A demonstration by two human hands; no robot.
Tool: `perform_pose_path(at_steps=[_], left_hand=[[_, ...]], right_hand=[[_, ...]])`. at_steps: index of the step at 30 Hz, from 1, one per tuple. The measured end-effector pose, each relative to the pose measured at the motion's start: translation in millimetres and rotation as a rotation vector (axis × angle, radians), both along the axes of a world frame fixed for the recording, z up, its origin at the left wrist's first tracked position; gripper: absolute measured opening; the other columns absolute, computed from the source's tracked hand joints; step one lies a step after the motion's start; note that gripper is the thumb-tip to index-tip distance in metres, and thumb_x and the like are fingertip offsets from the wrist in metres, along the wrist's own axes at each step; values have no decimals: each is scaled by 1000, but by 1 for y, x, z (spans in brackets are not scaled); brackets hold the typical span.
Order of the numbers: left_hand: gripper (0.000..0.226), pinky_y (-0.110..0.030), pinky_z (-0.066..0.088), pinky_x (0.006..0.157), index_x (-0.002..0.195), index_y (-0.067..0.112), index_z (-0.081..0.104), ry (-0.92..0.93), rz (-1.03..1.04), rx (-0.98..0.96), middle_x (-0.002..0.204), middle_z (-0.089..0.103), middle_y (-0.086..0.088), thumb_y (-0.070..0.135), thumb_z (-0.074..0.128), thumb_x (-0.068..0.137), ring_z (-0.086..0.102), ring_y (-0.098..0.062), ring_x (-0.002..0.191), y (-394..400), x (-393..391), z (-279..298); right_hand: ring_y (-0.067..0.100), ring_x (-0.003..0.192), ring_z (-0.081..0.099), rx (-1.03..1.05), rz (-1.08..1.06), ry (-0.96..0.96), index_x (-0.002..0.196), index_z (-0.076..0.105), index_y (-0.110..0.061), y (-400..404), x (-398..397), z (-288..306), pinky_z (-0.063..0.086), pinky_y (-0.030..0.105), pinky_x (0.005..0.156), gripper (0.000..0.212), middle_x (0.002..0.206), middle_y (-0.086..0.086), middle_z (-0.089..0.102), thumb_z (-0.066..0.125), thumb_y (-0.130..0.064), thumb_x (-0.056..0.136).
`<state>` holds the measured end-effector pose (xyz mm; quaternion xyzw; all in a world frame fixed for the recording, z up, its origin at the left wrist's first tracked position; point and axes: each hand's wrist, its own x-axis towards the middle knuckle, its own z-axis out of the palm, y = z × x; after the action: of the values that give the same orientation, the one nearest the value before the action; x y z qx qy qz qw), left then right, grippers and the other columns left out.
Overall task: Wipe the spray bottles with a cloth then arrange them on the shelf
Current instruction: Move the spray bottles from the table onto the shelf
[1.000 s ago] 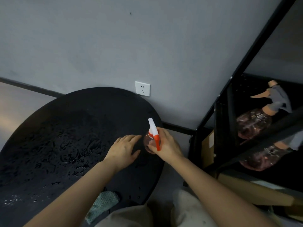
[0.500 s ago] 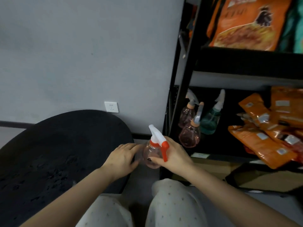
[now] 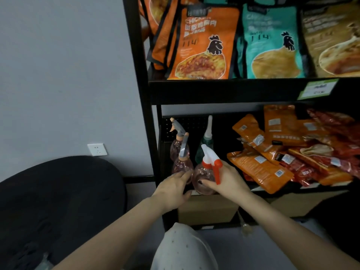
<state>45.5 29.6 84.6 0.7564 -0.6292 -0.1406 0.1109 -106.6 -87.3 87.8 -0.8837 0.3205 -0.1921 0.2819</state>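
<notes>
Your right hand (image 3: 227, 181) grips the red-triggered spray bottle (image 3: 204, 177) at the front left edge of the lower shelf (image 3: 282, 189). Your left hand (image 3: 173, 189) lies open, fingertips touching the pink bottle (image 3: 180, 165) just beside it. Orange packets (image 3: 259, 168) crowd the shelf's right; a black table (image 3: 58, 201) sits left.

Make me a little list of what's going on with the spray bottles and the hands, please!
held bottle: pink spray bottle with red trigger, at the lower shelf's front
right hand: right hand grips that bottle
left hand: left hand, fingers straight, near the bottle's side
on shelf: two pink bottles with grey triggers, one green bottle
shelf neighbours: orange snack packets
upper shelf: chicken-print bags
</notes>
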Motion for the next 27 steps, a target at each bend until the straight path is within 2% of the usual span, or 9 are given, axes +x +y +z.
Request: perform_pose_path(at_steps=[2,6,10,12,15,17,20,22,27], left_hand=[[68,-30,34,107,151,22,14,45,12,7,152,32,-3,30,50,94,31,-21,138,-19,-4,-1],[70,-34,39,104,151,22,13,125,38,11,152,30,-4,28,52,94,35,-21,136,-49,-7,-6],[70,-33,40,104,151,22,16,198,55,15,151,31,-7,24,54,92,40,-24,133,-72,-10,-13],[69,-33,42,101,150,22,18,236,65,18,149,34,-8,22,55,92,45,-26,128,-79,-11,-18],[68,-28,37,105,150,18,18,275,74,29,149,33,-8,19,54,92,37,-22,134,-87,-12,-24],[67,-24,32,105,150,16,19,299,77,24,149,33,-8,17,54,92,34,-20,137,-89,-12,-27],[65,-19,31,101,148,17,23,337,84,11,146,38,-9,15,55,91,37,-20,134,-91,-14,-31],[65,-20,31,102,148,17,23,347,85,13,146,38,-9,14,55,91,37,-20,134,-92,-15,-32],[66,-18,30,100,149,17,21,356,77,20,144,39,-8,13,53,92,37,-20,134,-92,-17,-33]], right_hand=[[10,104,57,-2,-17,-14,137,32,-35,-20,1,-5,52,31,86,75,116,-9,55,74,-41,74],[11,101,58,4,-51,-14,135,36,-30,-54,8,-15,51,24,81,73,116,-7,55,75,-39,74],[11,94,58,8,-78,-13,124,49,-20,-76,15,-26,45,16,74,58,105,-6,55,77,-31,75],[11,91,60,20,-93,-5,119,50,-20,-83,18,-30,47,18,72,52,100,-7,55,77,-30,75],[10,90,60,52,-100,-7,124,48,-22,-87,20,-38,52,23,75,57,103,-6,57,76,-30,76],[10,89,60,68,-111,-9,120,50,-20,-88,21,-43,52,24,76,52,101,-7,56,76,-30,76],[11,91,61,85,-117,-4,117,52,-19,-89,21,-50,54,27,77,49,102,-5,58,76,-30,76],[12,91,62,90,-121,-9,118,52,-18,-89,21,-54,55,28,77,48,102,-4,59,75,-29,77],[15,95,61,95,-163,5,126,49,-17,-84,21,-61,55,28,78,57,110,-1,58,75,-31,77]])
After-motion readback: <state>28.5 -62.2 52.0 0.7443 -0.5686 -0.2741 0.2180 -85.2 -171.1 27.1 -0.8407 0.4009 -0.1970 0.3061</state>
